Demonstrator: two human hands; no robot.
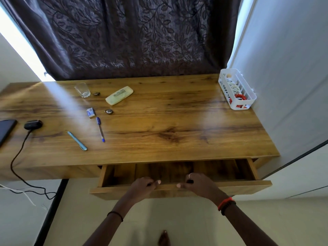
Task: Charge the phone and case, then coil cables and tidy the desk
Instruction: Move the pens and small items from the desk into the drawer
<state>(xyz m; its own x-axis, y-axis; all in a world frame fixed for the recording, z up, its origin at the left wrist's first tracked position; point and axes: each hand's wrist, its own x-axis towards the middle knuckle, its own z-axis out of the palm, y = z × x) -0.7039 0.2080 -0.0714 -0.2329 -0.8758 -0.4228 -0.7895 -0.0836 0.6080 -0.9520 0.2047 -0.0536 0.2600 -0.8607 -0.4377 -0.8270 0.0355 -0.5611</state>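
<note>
You have open worktop (177,119) through the middle and right. Glass (82,90), blue pen (100,129) and teal pen (77,140) clutter the left; a basket (248,100) fills the far right corner.

no text legible, print on the pale yellow case (119,95) too blurred, small blue-and-white box (91,112) markings unreadable

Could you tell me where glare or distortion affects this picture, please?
Head view: light beside the curtain blows out white; pale glare streaks cross the desk near the glass; the wide-angle lens bows the desk's edges; the drawer is shadowed inside.
</note>
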